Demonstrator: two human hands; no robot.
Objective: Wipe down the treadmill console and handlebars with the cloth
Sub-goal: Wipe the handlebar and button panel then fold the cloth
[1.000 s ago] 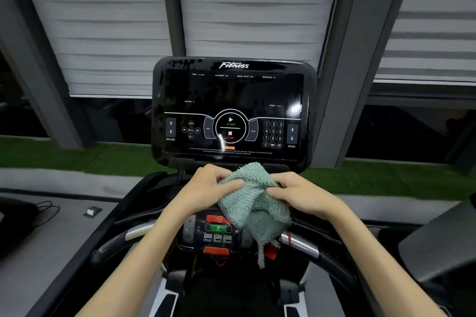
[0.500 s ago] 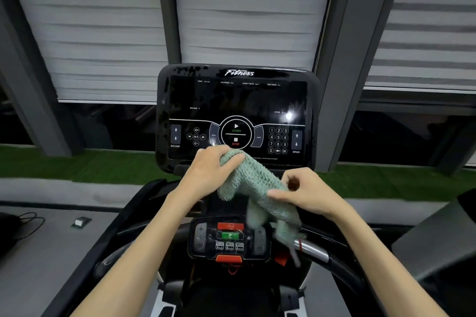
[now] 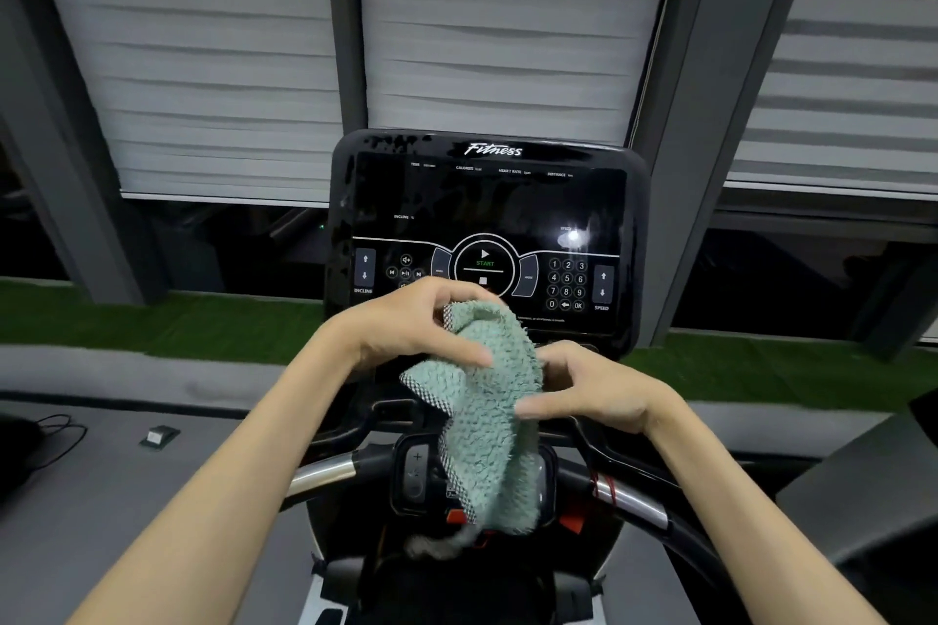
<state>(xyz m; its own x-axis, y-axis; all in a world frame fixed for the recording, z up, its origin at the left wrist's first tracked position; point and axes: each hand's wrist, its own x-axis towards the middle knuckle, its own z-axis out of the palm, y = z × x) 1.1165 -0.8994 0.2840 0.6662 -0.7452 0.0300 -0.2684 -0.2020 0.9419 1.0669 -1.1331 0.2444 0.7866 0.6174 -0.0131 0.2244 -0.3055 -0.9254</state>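
A fluffy pale-green cloth [image 3: 490, 411] hangs between my hands in front of the black treadmill console [image 3: 482, 213]. My left hand [image 3: 411, 325] grips its upper part, fingers curled over the top edge, just before the console's lower middle. My right hand [image 3: 589, 388] pinches the cloth's right side a little lower. The cloth's tail drapes over the small control panel [image 3: 419, 477] between the handlebars. The left handlebar [image 3: 325, 472] and right handlebar [image 3: 629, 502] have chrome sections. Whether the cloth touches the screen is unclear.
Grey pillars [image 3: 695, 117] and white blinds [image 3: 203, 66] stand behind the console, with a green turf strip [image 3: 152, 325] below. A small grey box [image 3: 158, 436] and black cable [image 3: 56, 436] lie on the floor at left. A dark machine edge [image 3: 873, 492] sits at right.
Both hands have risen with the cloth from over the control panel up to the console's lower edge. The cloth has been regathered and now hangs longer below my hands.
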